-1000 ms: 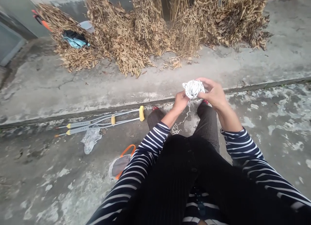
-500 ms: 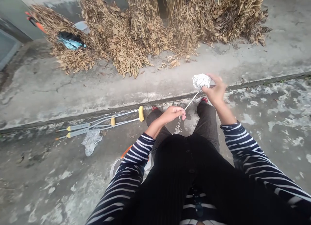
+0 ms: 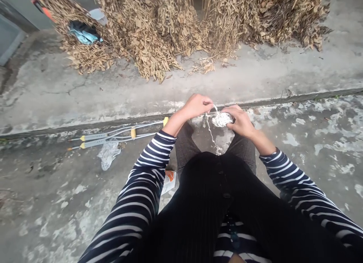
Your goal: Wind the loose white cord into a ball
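In front of my knees, my right hand [image 3: 239, 121] is closed around a wound bundle of white cord [image 3: 222, 119]. My left hand [image 3: 198, 105], just left of it, pinches the strand of cord that runs across from the bundle. From under my left fingers a loose, kinked tail of cord [image 3: 210, 132] hangs down between my legs toward the ground. Its lower end is hidden behind my black vest [image 3: 224, 187]. Only a short gap separates the two hands.
Crutches [image 3: 121, 133] with yellow pads lie on the left, beside a clear plastic bag [image 3: 108, 153]. A white and orange packet [image 3: 169, 180] is by my left leg. Dried plant bundles [image 3: 170, 32] line the raised concrete ledge [image 3: 159, 91], with a blue and black cloth [image 3: 85, 33] on them.
My right hand has brought the cord bundle down and to the left. My left hand has risen slightly, so the strand between the hands is shorter.
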The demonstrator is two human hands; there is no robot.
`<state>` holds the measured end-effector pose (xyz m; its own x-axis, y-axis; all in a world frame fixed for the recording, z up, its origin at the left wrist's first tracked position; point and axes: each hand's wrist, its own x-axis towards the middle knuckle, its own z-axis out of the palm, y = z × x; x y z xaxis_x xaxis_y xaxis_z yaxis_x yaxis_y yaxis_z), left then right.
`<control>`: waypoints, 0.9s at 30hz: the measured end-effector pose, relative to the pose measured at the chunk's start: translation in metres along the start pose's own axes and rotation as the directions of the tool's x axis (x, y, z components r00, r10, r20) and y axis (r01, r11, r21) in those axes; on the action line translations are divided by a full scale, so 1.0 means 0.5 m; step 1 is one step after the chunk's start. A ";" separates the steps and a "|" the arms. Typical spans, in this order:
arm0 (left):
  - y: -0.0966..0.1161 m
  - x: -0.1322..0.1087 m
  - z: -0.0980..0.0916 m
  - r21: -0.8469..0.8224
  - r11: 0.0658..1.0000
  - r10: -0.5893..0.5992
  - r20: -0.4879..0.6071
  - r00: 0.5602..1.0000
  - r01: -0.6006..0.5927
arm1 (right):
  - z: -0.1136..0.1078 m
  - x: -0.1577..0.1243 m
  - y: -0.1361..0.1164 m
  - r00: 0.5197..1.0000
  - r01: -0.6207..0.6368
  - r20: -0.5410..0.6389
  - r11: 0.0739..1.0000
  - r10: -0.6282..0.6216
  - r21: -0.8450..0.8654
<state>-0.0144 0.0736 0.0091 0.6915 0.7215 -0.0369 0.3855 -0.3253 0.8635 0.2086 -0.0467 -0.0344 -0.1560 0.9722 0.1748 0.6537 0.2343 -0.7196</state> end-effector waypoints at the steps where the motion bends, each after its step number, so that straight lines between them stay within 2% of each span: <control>1: -0.007 0.008 0.005 0.001 1.000 0.002 -0.010 1.000 -0.002 | 0.000 -0.004 -0.011 0.999 -0.040 0.008 0.994 0.039 0.101; 4: -0.038 0.021 0.034 -0.114 0.993 -0.009 0.038 0.999 0.013 | -0.003 -0.015 -0.040 0.983 -0.184 0.059 0.882 0.176 0.434; 7: -0.072 0.017 0.074 -0.327 0.944 -0.024 0.083 0.996 0.050 | -0.012 -0.020 -0.053 0.969 -0.215 0.056 0.715 0.239 0.665; 10: -0.091 0.007 0.106 -0.466 0.884 0.007 0.110 0.994 0.045 | -0.027 -0.013 -0.053 0.948 -0.189 -0.032 0.638 0.318 0.747; 13: -0.091 -0.002 0.120 -0.503 0.863 0.026 0.139 0.990 0.048 | -0.053 0.007 -0.052 0.931 -0.119 -0.144 0.652 0.334 0.749; 16: -0.083 -0.009 0.120 -0.514 0.856 0.021 0.130 0.991 0.050 | -0.082 0.032 -0.057 0.920 -0.002 -0.287 0.734 0.268 0.680; 19: -0.079 -0.014 0.121 -0.540 0.840 0.022 0.124 0.992 0.049 | -0.096 0.055 -0.068 0.899 0.074 -0.401 0.844 0.174 0.532; 24: -0.080 -0.028 0.129 -0.606 0.793 0.025 0.138 0.990 0.065 | -0.080 0.072 -0.083 0.883 -0.007 -0.459 0.982 0.096 0.191; 27: -0.078 -0.045 0.128 -0.598 0.798 0.036 0.181 0.983 0.081 | -0.074 0.077 -0.079 0.873 -0.089 -0.488 0.989 0.021 -0.117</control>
<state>-0.0060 0.0309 -0.0557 0.8040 0.5867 -0.0967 -0.0014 0.1646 0.9864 0.2042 -0.0185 0.0254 0.2385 0.8525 0.4652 0.7474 0.1448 -0.6484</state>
